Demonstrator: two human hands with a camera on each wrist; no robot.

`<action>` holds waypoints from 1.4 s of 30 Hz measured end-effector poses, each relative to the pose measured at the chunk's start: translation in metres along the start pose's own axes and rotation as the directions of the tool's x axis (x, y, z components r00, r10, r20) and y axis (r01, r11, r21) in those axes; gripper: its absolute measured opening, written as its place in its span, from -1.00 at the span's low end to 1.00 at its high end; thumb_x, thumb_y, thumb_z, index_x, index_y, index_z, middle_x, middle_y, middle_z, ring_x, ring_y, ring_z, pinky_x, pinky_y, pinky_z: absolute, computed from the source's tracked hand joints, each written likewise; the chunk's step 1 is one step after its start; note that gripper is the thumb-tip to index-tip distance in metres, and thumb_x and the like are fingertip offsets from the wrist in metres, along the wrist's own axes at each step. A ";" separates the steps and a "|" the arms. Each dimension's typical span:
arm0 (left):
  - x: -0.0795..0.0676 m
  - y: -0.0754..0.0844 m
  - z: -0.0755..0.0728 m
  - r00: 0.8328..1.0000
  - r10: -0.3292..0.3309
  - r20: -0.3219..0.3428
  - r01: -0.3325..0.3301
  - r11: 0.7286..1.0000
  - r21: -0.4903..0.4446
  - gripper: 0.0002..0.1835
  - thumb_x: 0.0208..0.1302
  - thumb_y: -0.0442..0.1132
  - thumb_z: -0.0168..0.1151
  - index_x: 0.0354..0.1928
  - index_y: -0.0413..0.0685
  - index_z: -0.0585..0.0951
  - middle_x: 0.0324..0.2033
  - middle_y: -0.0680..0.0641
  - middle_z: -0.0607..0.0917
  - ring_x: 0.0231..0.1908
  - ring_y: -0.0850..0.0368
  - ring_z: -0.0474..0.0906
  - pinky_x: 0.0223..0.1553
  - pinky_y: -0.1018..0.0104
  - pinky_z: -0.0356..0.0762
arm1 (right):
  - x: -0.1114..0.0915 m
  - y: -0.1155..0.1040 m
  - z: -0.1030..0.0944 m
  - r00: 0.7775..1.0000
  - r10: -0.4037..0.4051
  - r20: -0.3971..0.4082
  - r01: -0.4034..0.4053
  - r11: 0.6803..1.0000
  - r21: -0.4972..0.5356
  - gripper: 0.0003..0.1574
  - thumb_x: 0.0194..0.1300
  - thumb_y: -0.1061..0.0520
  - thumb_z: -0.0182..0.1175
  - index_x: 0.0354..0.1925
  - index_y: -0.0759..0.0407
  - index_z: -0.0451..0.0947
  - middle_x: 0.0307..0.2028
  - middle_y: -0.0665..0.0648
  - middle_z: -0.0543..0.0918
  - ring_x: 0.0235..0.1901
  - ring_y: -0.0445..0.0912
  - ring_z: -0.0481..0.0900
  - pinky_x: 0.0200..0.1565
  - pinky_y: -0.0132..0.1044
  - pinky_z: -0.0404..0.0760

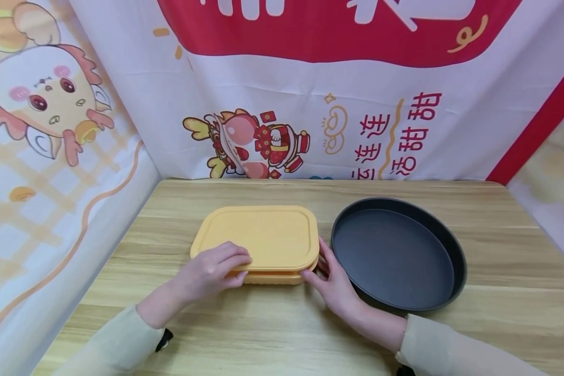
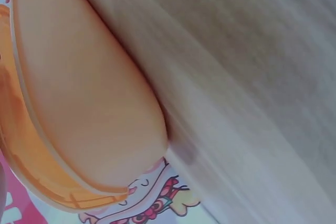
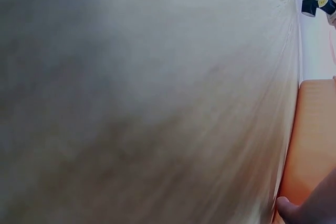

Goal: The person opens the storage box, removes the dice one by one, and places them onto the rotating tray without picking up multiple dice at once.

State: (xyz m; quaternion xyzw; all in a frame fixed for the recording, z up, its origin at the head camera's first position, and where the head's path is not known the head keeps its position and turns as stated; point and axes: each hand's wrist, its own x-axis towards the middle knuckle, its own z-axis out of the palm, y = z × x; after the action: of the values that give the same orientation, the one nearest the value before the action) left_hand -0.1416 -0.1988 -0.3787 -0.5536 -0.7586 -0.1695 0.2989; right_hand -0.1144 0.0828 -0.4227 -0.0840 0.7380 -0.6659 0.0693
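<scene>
A yellow-orange rectangular food container (image 1: 277, 278) with rounded corners sits on the wooden table. Its lid (image 1: 263, 235) lies over it, with a dark gap along the front edge. My left hand (image 1: 213, 269) pinches the lid's front edge, left of the middle, fingers on top and thumb below. At the front right corner my right hand (image 1: 336, 290) holds the container, thumb in front and fingers along the right side, partly hidden. In the left wrist view the container's wall (image 2: 89, 87) and open rim show. The right wrist view catches a fingertip (image 3: 286, 208) against the container.
A round dark pan (image 1: 395, 256) stands just right of my right hand, close to the wrist. The wooden table (image 1: 282, 334) meets a printed cloth backdrop (image 1: 282, 89) at the rear. Another printed cloth (image 1: 51, 209) hangs along the left side.
</scene>
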 end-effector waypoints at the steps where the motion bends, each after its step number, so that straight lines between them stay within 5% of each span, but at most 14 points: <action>1: 0.000 0.001 -0.001 1.000 0.004 0.022 -0.004 1.000 0.006 -0.76 0.34 -0.29 0.03 -0.21 -0.27 0.66 -0.26 -0.06 0.66 -0.28 0.11 0.59 -0.21 0.36 0.60 | 0.000 0.000 0.000 1.000 0.001 -0.001 -0.001 1.000 -0.002 -0.01 0.31 0.33 0.23 0.52 0.17 -0.08 0.45 0.28 0.08 0.36 0.22 0.16 0.22 0.00 0.33; 7: 0.000 0.003 -0.005 0.995 -0.045 0.093 0.044 0.999 0.005 -0.64 0.50 -0.25 -0.14 -0.10 -0.29 0.65 -0.22 -0.09 0.65 -0.22 0.07 0.58 -0.14 0.31 0.60 | -0.001 -0.001 -0.001 1.000 -0.006 -0.001 0.006 1.000 0.003 -0.02 0.31 0.31 0.23 0.51 0.18 -0.08 0.44 0.30 0.11 0.35 0.23 0.17 0.22 0.00 0.34; 17: 0.004 -0.001 -0.011 0.999 -0.029 0.014 0.029 0.999 0.017 -0.67 0.49 -0.28 -0.12 -0.17 -0.26 0.66 -0.27 -0.09 0.66 -0.26 0.05 0.59 -0.17 0.33 0.60 | -0.003 -0.002 0.000 1.000 -0.009 -0.009 0.009 1.000 -0.014 -0.03 0.31 0.27 0.25 0.51 0.20 -0.06 0.42 0.32 0.14 0.35 0.22 0.19 0.23 0.02 0.32; 26: 0.007 -0.004 -0.023 0.995 -0.004 -0.104 0.017 0.992 0.122 -0.71 0.50 -0.26 -0.02 -0.19 -0.22 0.68 -0.35 -0.09 0.63 -0.35 0.03 0.57 -0.35 0.27 0.62 | -0.003 -0.002 0.000 1.000 -0.002 -0.005 0.002 1.000 0.024 -0.03 0.31 0.30 0.24 0.50 0.18 -0.04 0.40 0.36 0.15 0.30 0.25 0.28 0.17 -0.04 0.41; 37: -0.005 -0.019 -0.052 0.958 -0.027 -0.284 0.121 0.940 0.319 -0.74 0.38 -0.29 0.06 -0.27 -0.18 0.75 -0.43 -0.14 0.67 -0.50 -0.06 0.58 -0.55 0.14 0.59 | -0.003 -0.003 0.000 1.000 0.008 -0.007 -0.008 1.000 -0.005 -0.04 0.32 0.24 0.25 0.51 0.17 -0.04 0.41 0.39 0.12 0.29 0.28 0.28 0.15 -0.06 0.44; 42: -0.017 -0.028 -0.065 0.947 -0.109 -0.301 0.229 0.887 0.400 -0.75 0.35 -0.28 0.06 -0.22 -0.18 0.73 -0.42 -0.17 0.67 -0.51 -0.12 0.56 -0.58 0.04 0.57 | -0.003 -0.005 0.001 0.999 0.032 -0.012 -0.032 0.999 -0.022 -0.02 0.32 0.23 0.25 0.51 0.13 -0.05 0.42 0.37 0.12 0.29 0.26 0.29 0.13 -0.09 0.45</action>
State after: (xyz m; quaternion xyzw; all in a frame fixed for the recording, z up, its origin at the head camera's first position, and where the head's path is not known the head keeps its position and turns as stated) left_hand -0.1476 -0.2589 -0.3381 -0.3767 -0.7748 -0.0978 0.4982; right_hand -0.1115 0.0821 -0.4176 -0.0692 0.7469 -0.6571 0.0748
